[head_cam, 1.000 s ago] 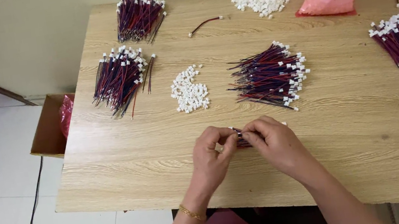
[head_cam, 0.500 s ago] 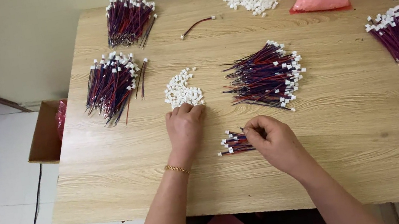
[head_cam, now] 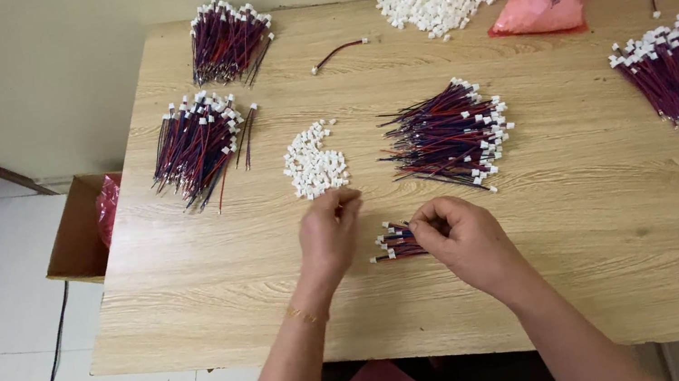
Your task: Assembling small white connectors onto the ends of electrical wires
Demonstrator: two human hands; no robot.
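The right hand [head_cam: 467, 238] is pinching a small wire bunch [head_cam: 391, 242] on the table [head_cam: 599, 202], hiding its end. The left hand [head_cam: 328, 231] is pinching something tiny, too small to tell, just below the white plugs [head_cam: 313, 162]. A big wire pile [head_cam: 448, 135] is lying beside the plugs.

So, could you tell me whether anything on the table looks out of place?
One loose wire lies alone near the far edge, apart from the bundles. Otherwise the wire bundles and white connector piles sit in separate heaps.
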